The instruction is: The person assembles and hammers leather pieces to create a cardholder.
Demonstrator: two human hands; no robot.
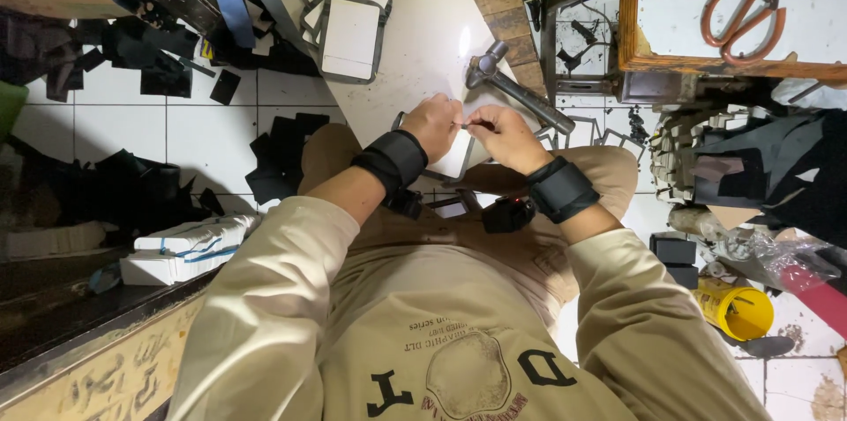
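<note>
We sit over a tiled floor (190, 134) littered with black offcuts (282, 152). A white board (423, 50) lies across our knees and serves as bench. At its far end rests a stack of grey frames (351, 11) with white card centres.

A hammer (516, 86) lies on the board's right edge, head toward us, just beyond the hands. Large scissors (750, 6) with orange handles sit on a wood-framed bench (628, 6) at upper right, well apart. A yellow tub (737, 308) stands on the floor at lower right.

Both wrists wear black bands. The left hand (432, 124) is curled, fingers closed down on the near edge of a grey frame (459, 169) that hangs off the board toward our lap. The right hand (503, 134) is closed in a pinch, thumb and forefinger on a small dark piece (470, 125) held between the two hands, touching the frame's edge. What the piece is we cannot tell; too small.

Judgement for the step in hand: keep the left hand pressing the frame flat against the board so it cannot pivot, and keep the pinch close to the tip of the piece for control. Hammer is within easy reach, so there is no need to shift the frame.
</note>
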